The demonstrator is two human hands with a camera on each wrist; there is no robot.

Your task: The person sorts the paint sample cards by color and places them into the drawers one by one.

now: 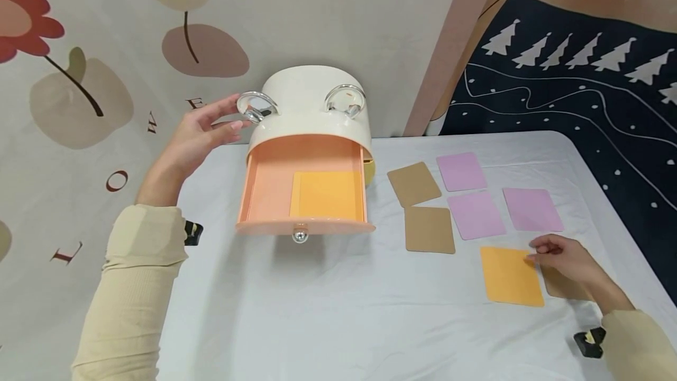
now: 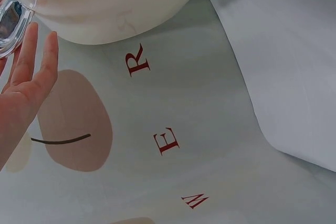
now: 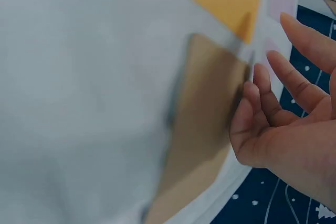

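Note:
My left hand (image 1: 198, 134) is at the left side of a white rounded box, its fingers extended against the chrome ring (image 1: 257, 106) on that side. From the box (image 1: 317, 84), a peach drawer (image 1: 270, 187) with a round silver knob (image 1: 300, 235) is pulled out. Orange cards (image 1: 328, 194) lie in the drawer's right part. My right hand (image 1: 568, 257) hovers at the right edge of an orange card (image 1: 510, 278), above a brown card (image 1: 563, 284). In the right wrist view its fingers (image 3: 296, 80) are spread, with nothing between them.
Two brown cards (image 1: 414, 184) and several pink cards (image 1: 461, 171) lie on the white-covered table (image 1: 317, 322) right of the drawer. A second chrome ring (image 1: 345, 100) stands on the box. Behind rises a printed wall (image 1: 328, 10); dark tree-patterned fabric (image 1: 560, 99) is beyond the right edge.

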